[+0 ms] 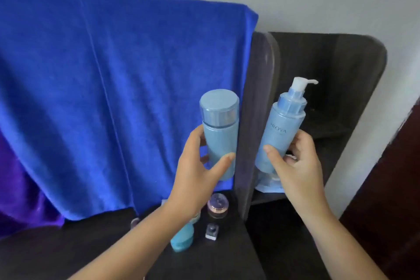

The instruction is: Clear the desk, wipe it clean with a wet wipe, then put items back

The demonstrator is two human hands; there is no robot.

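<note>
Evidently mid-clearing or mid-return, cannot tell which. Blue towel [118, 88]: plush, draped over backboard; snag would drag it down. Left hand [197, 173] grasping capped bottle [219, 134], smooth pale-blue cylinder, raised above desk [68, 252]; slip would drop it onto small jars [217, 208] and teal tube [181, 237] below. Right hand [295, 161] clasping pump bottle [280, 125], glossy, tilted, beside dark side shelf [341, 98]; spout could clip shelf edge, or pump squirt.

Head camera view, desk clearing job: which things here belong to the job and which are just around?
Job: capped bottle in left hand; pump bottle in right hand; jar, small bottle, teal tube on desk.
Around: blue towel, side shelf.
</note>
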